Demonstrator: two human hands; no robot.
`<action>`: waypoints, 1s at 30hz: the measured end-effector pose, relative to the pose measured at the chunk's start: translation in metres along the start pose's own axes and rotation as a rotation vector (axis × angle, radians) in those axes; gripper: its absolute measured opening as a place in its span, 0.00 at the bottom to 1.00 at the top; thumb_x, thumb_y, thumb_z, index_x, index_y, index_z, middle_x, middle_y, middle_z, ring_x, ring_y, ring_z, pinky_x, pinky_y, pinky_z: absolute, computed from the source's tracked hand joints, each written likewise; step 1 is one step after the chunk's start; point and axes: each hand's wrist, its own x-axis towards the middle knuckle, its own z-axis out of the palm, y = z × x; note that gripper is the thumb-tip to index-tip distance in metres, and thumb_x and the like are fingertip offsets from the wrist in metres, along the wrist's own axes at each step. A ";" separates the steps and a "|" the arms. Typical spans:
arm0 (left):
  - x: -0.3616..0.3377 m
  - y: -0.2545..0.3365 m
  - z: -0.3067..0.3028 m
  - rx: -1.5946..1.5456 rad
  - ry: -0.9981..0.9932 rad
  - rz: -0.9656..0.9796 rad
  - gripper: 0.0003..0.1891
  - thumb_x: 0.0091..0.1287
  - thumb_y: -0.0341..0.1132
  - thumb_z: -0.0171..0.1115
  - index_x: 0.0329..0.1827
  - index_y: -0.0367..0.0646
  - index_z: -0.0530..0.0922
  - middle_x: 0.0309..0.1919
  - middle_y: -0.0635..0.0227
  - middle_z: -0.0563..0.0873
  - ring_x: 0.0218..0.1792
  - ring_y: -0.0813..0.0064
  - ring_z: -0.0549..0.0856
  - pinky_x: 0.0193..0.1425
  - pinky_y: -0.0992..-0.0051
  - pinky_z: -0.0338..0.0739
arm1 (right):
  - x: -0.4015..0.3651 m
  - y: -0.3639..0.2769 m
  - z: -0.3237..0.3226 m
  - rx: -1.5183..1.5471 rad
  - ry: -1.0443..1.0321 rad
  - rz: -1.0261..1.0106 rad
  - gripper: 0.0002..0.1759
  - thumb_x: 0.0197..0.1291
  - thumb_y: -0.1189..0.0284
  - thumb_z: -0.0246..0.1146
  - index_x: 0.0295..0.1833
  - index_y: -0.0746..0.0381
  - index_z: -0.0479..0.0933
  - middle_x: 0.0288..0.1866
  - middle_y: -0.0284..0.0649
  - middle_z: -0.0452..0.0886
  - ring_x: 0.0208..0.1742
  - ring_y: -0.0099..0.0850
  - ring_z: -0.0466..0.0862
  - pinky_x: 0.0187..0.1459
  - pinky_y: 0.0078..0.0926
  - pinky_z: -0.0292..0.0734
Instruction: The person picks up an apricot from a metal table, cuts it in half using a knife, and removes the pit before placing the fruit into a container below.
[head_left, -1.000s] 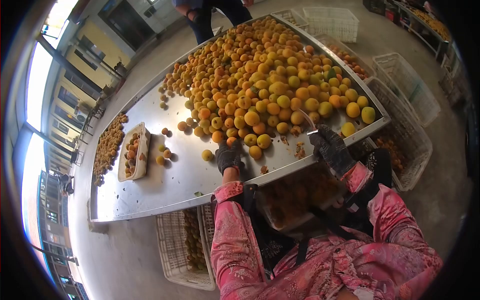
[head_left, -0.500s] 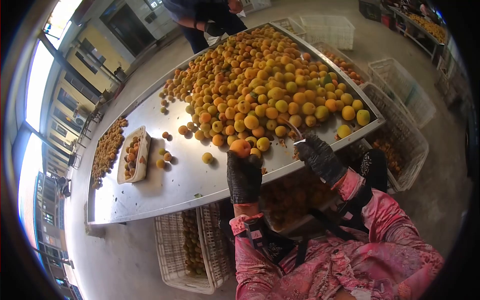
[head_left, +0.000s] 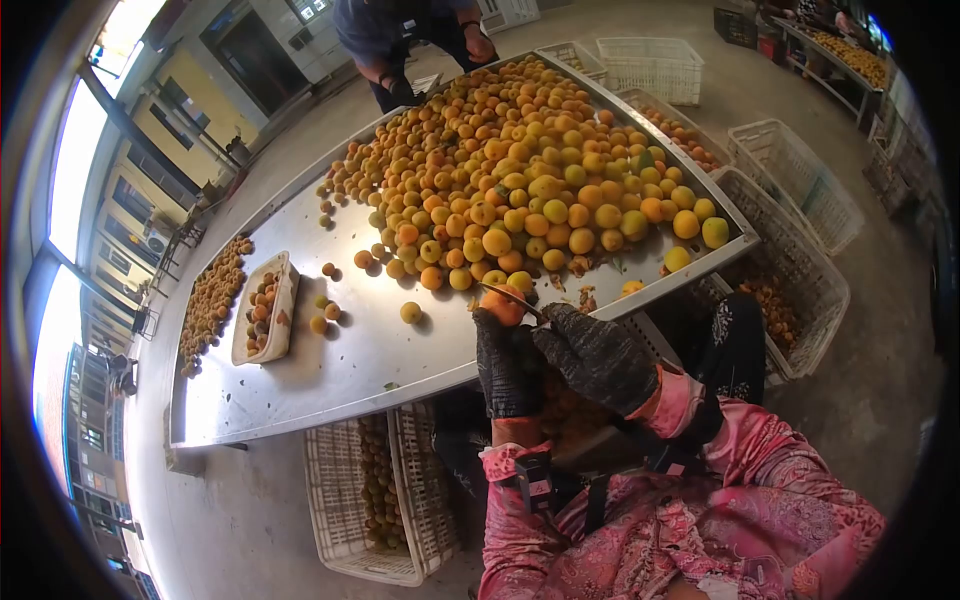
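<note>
orange fruit in left hand, right hand beside, knife against fruit

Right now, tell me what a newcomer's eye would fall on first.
Probably the heap of yellow-orange apricots, covering the far and right-hand parts of the metal table. Next, at the near edge, the gloved left hand holds a single apricot, and the right hand holds a thin blade at it.

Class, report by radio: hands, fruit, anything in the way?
Left hand holding orange fruit. Right hand holding thin blade across it. Fruit pile close beyond.
</note>
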 end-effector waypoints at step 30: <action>-0.012 0.049 0.007 -0.103 -0.215 -0.232 0.17 0.65 0.40 0.57 0.51 0.37 0.73 0.37 0.73 0.78 0.39 0.82 0.75 0.43 0.81 0.70 | -0.001 0.040 -0.028 -0.191 -0.198 -0.394 0.21 0.57 0.73 0.53 0.57 0.65 0.71 0.59 0.49 0.71 0.54 0.44 0.76 0.51 0.38 0.74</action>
